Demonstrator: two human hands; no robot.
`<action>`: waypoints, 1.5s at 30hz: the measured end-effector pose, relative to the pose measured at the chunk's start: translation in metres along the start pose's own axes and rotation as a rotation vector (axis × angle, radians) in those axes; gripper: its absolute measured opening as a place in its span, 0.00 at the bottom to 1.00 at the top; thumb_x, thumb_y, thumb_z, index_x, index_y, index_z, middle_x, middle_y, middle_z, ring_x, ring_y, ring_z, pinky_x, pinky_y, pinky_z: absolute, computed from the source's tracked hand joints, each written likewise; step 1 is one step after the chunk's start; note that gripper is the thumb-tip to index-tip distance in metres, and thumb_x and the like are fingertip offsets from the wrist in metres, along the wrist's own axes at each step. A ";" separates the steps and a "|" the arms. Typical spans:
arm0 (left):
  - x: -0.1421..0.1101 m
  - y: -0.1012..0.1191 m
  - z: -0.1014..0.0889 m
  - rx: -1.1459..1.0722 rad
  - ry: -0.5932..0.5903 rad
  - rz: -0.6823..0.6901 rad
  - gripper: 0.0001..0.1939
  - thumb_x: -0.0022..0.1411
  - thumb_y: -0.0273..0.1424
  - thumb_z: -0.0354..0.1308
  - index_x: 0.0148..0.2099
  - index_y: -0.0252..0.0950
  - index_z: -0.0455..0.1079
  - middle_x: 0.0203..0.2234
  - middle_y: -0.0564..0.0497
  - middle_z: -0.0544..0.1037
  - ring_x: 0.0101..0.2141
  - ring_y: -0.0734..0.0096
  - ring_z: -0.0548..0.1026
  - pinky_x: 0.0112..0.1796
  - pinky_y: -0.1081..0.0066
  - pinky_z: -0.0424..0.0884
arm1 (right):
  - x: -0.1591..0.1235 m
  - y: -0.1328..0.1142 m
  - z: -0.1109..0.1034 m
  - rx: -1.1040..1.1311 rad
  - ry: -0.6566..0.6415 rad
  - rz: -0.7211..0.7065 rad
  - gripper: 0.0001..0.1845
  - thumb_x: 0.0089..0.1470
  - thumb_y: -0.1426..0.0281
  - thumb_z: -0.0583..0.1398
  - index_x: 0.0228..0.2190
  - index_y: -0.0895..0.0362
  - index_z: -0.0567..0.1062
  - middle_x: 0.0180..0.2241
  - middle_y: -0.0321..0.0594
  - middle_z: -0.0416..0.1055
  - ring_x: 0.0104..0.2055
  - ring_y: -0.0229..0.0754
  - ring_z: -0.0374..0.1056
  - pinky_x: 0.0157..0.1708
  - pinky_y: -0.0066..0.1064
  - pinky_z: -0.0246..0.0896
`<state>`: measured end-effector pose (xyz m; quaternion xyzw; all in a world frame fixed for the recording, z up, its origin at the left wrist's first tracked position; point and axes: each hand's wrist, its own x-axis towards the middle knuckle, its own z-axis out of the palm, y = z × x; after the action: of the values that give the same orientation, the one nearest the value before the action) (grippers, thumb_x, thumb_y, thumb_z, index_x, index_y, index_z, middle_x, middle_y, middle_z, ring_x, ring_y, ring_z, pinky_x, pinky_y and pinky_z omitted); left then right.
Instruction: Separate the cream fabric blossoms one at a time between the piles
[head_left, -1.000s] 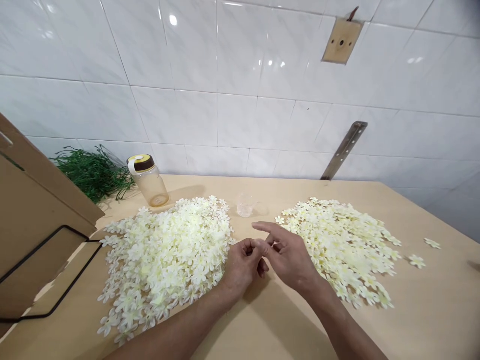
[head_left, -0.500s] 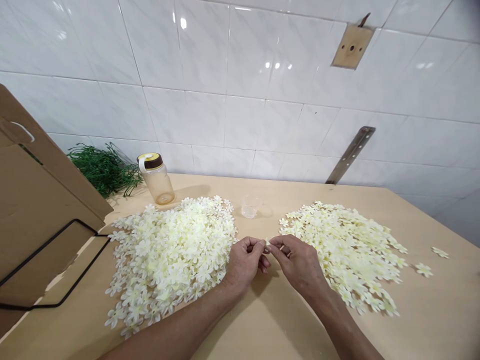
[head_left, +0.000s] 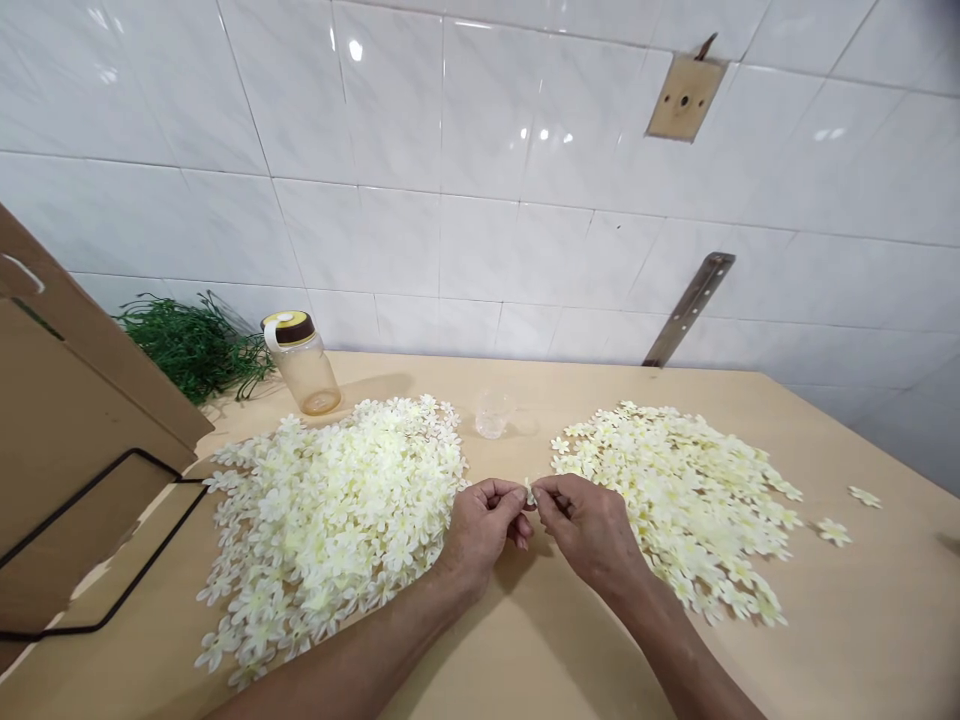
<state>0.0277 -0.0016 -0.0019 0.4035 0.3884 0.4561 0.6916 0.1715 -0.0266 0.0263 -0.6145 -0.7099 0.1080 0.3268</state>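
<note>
Pinches one small, pale-yellow, petalled flower (head_left: 529, 492) between the thumb and fingertips of both left hand (head_left: 480, 530) and right hand (head_left: 596, 530). Looks partway through handling this piece. Has many more lying loose beside both hands, in a thick, whitish-yellow flower heap (head_left: 345, 505) and a flatter, pale-yellow flower heap (head_left: 694, 500). Cannot tell finished from unfinished.

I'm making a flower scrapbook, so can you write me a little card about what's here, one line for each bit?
left hand: pinching a small flower
right hand: pinching the same flower
left pile: many pale flowers
right pile: more pale flowers, two loose beside it
clear cup: behind the hands, between the piles
bottle: upright, behind left pile
greenery: left of bottle
</note>
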 end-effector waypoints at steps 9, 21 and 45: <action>0.001 -0.001 -0.001 -0.040 -0.006 -0.012 0.17 0.50 0.40 0.67 0.32 0.29 0.73 0.25 0.46 0.77 0.19 0.77 0.69 0.20 0.76 0.66 | -0.001 0.002 0.006 0.071 0.002 0.100 0.13 0.60 0.65 0.52 0.29 0.54 0.74 0.23 0.36 0.73 0.24 0.39 0.69 0.29 0.29 0.60; -0.001 0.002 0.002 -0.063 0.008 -0.007 0.17 0.48 0.39 0.68 0.33 0.29 0.73 0.24 0.47 0.77 0.18 0.78 0.69 0.20 0.75 0.66 | 0.000 0.000 0.008 0.159 -0.004 0.216 0.13 0.59 0.62 0.53 0.30 0.54 0.74 0.22 0.36 0.73 0.25 0.42 0.71 0.28 0.30 0.63; -0.001 0.002 0.002 -0.040 -0.009 -0.008 0.14 0.51 0.36 0.66 0.33 0.30 0.72 0.19 0.50 0.74 0.19 0.75 0.70 0.20 0.76 0.67 | -0.001 -0.004 0.007 0.255 -0.022 0.281 0.13 0.57 0.62 0.55 0.29 0.54 0.75 0.20 0.35 0.73 0.23 0.40 0.70 0.27 0.29 0.64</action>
<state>0.0283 -0.0021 0.0004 0.3902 0.3778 0.4589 0.7031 0.1642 -0.0266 0.0224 -0.6598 -0.6012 0.2486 0.3761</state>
